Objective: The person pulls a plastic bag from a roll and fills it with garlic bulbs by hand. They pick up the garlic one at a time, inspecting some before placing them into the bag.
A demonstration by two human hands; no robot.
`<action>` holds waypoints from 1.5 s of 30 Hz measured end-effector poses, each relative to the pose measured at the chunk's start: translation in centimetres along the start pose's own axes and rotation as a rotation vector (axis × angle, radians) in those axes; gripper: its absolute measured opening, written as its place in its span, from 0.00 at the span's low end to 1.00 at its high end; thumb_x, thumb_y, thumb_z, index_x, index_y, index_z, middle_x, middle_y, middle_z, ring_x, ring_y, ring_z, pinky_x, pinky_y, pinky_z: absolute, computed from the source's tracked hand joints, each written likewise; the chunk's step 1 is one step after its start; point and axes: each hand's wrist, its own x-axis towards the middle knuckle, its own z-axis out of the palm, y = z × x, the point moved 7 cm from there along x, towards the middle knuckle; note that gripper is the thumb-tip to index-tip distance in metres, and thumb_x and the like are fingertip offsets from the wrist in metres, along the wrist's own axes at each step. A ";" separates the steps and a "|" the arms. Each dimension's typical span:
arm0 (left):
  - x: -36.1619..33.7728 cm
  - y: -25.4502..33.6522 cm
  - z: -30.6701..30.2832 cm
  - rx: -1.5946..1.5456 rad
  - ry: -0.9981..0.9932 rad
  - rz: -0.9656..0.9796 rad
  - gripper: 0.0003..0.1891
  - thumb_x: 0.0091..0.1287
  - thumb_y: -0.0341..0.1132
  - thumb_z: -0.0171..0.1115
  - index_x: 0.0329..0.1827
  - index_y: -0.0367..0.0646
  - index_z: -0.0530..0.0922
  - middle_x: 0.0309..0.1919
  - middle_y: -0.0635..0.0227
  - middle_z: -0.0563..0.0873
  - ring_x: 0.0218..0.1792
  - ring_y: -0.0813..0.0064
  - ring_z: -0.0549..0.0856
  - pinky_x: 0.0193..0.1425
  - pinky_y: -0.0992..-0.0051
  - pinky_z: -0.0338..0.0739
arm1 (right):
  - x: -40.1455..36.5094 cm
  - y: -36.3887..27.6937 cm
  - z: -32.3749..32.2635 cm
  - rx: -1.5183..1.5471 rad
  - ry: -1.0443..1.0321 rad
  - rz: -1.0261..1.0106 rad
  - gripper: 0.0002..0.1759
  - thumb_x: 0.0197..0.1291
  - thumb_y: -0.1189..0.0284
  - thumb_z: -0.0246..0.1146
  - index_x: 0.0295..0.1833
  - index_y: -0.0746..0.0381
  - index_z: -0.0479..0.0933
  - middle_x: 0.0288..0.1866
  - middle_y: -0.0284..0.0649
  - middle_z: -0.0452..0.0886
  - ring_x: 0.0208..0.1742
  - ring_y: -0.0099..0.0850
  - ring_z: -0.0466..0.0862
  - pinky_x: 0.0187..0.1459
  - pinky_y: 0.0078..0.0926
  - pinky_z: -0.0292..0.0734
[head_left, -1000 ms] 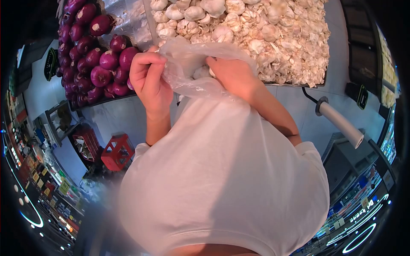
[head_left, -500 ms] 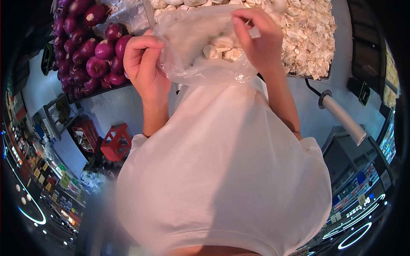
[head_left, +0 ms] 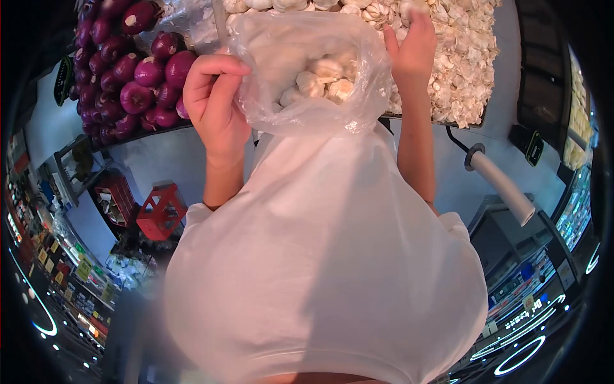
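My left hand (head_left: pixel 217 102) pinches the left rim of a clear plastic bag (head_left: pixel 307 118) between thumb and fingers. The bag hangs with its mouth open toward me, and several garlic bulbs (head_left: pixel 311 84) lie inside it. Off the bag's right side, my right hand (head_left: pixel 413 51) reaches over the heaped garlic (head_left: pixel 374 13), thumb apart from the fingers. Its fingertips are close to a pale, blurred bulb (head_left: pixel 412 8) at the top edge of the view.
Red onions (head_left: pixel 136 98) are piled to the left. Loose garlic cloves and skins (head_left: pixel 470 70) fill the display's right part. A roll of plastic bags (head_left: pixel 502 185) juts out at the right, and a red crate-like stool (head_left: pixel 161 211) stands below left.
My right hand has left the bag's right rim and moved right and outward over the garlic, its fingers spreading. My left hand still holds the bag, whose mouth now shows more of the bulbs.
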 end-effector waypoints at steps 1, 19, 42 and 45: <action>0.0 -0.1 0.0 0.001 -0.001 0.014 0.04 0.76 0.22 0.58 0.44 0.36 0.81 0.42 0.65 0.86 0.40 0.80 0.83 0.47 0.80 0.75 | 0.1 1.2 0.4 0.075 -0.002 0.060 0.31 0.73 0.62 0.67 0.74 0.66 0.71 0.68 0.58 0.79 0.70 0.53 0.75 0.72 0.48 0.69; 0.3 0.4 1.4 -0.108 -0.066 -0.036 0.07 0.74 0.19 0.56 0.47 0.33 0.83 0.41 0.67 0.88 0.38 0.85 0.78 0.44 0.83 0.69 | 2.1 -1.9 -1.7 1.101 -0.062 0.668 0.23 0.75 0.69 0.66 0.70 0.67 0.74 0.53 0.42 0.85 0.44 0.26 0.86 0.46 0.22 0.82; 1.1 0.3 2.1 0.019 -0.141 0.023 0.11 0.72 0.16 0.53 0.43 0.33 0.84 0.39 0.66 0.88 0.37 0.83 0.79 0.43 0.81 0.70 | -3.8 -15.0 4.0 0.746 -0.755 -0.001 0.18 0.62 0.76 0.72 0.58 0.59 0.78 0.58 0.42 0.82 0.62 0.45 0.80 0.61 0.39 0.77; 1.7 0.2 2.2 -0.015 -0.158 0.039 0.11 0.71 0.15 0.53 0.42 0.33 0.84 0.38 0.65 0.88 0.37 0.82 0.78 0.42 0.81 0.69 | -2.1 -14.2 2.8 0.734 -0.631 -0.002 0.13 0.63 0.76 0.71 0.53 0.60 0.81 0.53 0.42 0.85 0.57 0.44 0.82 0.59 0.37 0.78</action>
